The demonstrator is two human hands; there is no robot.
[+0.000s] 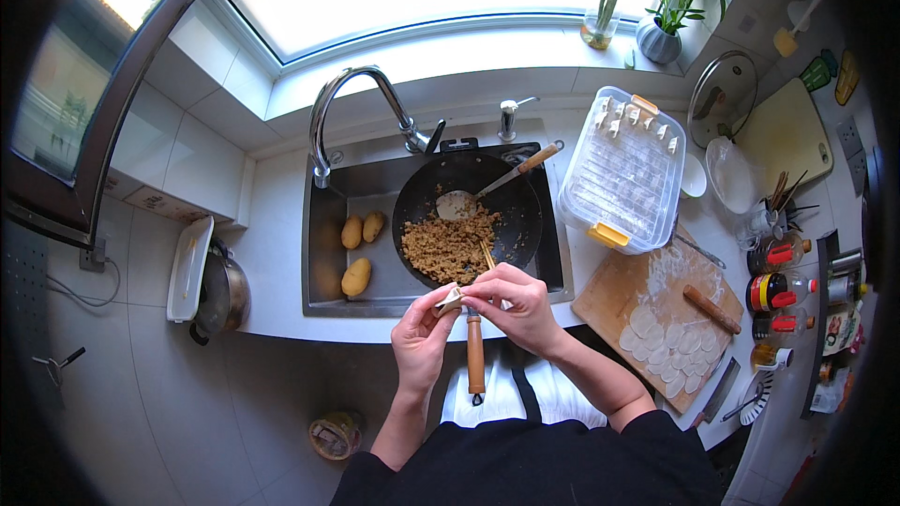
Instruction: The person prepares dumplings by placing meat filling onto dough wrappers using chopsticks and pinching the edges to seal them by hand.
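Note:
Between my left hand [422,337] and my right hand [520,309] is a small folded dumpling [450,300], pinched by the fingertips of both. Just beyond them a black wok [517,218] rests over the sink, its wooden handle [476,355] pointing towards me below my hands. Brown minced filling [446,246] lies in the wok with a spatula [517,172] leaning on the far right rim. Chopsticks [486,254] reach into the filling; their near ends are hidden by my right hand, so I cannot tell whether it holds them.
Three potatoes [356,277] lie in the sink [327,225] beneath the tap [362,72]. On the right, several dumplings [633,116] sit atop a lidded plastic box [615,176]. A floured board [605,288] bears round wrappers [675,348] and a rolling pin [711,309]; a cleaver [723,386] lies alongside.

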